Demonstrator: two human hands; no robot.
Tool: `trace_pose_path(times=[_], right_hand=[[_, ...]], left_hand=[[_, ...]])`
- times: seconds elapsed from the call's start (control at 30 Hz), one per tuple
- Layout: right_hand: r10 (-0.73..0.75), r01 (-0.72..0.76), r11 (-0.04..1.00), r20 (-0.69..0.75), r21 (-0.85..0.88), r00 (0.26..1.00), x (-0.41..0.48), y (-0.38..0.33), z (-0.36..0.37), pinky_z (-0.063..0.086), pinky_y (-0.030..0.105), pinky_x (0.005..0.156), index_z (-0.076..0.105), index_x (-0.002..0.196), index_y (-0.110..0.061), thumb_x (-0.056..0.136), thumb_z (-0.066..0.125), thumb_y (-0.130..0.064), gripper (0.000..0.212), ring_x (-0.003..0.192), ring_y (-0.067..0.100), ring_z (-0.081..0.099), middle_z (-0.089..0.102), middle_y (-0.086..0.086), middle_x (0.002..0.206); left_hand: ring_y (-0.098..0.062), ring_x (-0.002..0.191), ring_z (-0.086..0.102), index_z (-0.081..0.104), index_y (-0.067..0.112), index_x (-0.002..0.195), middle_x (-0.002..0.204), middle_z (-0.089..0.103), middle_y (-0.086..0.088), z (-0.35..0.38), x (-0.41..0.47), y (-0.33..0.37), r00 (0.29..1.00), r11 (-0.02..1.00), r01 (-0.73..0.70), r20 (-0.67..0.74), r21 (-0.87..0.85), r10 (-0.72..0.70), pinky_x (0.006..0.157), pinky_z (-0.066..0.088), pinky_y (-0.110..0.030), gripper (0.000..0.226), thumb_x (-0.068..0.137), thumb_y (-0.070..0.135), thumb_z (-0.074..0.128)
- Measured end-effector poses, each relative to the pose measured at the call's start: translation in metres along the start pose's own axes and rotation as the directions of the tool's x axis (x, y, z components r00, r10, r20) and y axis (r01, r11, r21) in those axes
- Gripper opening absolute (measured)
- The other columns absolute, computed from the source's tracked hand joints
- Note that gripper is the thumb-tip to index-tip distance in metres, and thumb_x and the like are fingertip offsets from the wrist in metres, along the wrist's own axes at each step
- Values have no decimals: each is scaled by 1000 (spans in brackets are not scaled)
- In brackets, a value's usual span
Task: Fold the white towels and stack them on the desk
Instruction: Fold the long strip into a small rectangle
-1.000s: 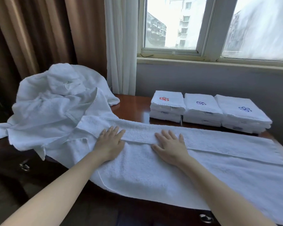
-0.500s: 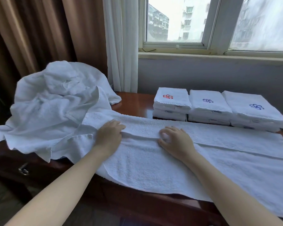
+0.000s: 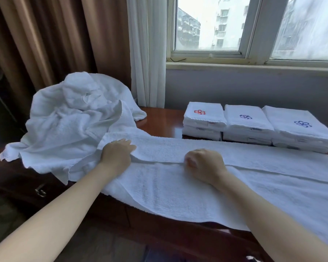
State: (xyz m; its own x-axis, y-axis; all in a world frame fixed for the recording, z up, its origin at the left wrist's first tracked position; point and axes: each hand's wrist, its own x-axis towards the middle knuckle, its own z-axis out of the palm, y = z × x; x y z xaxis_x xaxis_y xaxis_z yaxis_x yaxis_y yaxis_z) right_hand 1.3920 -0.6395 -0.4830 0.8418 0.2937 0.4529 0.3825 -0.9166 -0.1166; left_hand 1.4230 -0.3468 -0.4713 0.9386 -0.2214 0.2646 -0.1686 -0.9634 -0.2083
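The left hand [image 3: 117, 154] lies on the long towel [image 3: 178, 188] spread across the desk [image 3: 159, 120], its fingers bent over the edge of a flap that runs lengthwise down the middle of the cloth, so it appears to grip that edge. The right hand [image 3: 203, 163] sits further along the same edge, curled nearly into a fist with the fingertips tucked against the cloth, and it looks to pinch the flap too, though the tips themselves are hidden. The towel lies flat along the front of the desk. Its far long side is turned in to the middle line, its near side droops a little over the desk's front edge, and its right end runs out of view. Judging by this, only the first lengthwise fold of this towel is made, and the near side, the crosswise folds and the stacking are all left to do. Behind it, near the wall under the window [image 3: 208, 25], three stacks of folded towels [image 3: 246, 121] stand side by side, touching or nearly so, each marked with a small emblem on top: one red, two blue. At the left end of the desk a loose heap of crumpled towels [image 3: 74, 120] overlaps the towel's left end, and how many it holds cannot be told. The job seems about midway, with a fair share unfolded.
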Motion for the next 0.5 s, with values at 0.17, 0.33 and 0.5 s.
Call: trace_pose_path(times=[0.17,0.33,0.5], right_hand=[[69,-69,994,7,83,998,4,-5,9,31,35,111,66,124,-25,98,50,-30,31,139,18,42,58,-5,139],[205,-204,978,436,-50,876,5,-9,20,-9,53,120,16,154,-37,99,23,-61,61,152,27,-6,2,1,166],[179,-216,975,399,50,900,-1,-18,8,-5,54,120,31,150,-33,101,30,-54,53,152,26,3,18,1,162]], left_hand=[[-19,148,23,46,26,146,156,37,-4,1,-1,22,999,993,-32,-18,-116,30,122,12,-39,64,88,38,22],[-16,152,-8,6,32,158,166,-1,-2,18,-1,34,967,998,18,255,-59,-2,121,-13,-43,68,98,63,8],[-12,149,16,33,34,150,161,25,2,-2,-12,22,961,966,-58,249,-251,123,122,-3,-39,54,101,55,28]])
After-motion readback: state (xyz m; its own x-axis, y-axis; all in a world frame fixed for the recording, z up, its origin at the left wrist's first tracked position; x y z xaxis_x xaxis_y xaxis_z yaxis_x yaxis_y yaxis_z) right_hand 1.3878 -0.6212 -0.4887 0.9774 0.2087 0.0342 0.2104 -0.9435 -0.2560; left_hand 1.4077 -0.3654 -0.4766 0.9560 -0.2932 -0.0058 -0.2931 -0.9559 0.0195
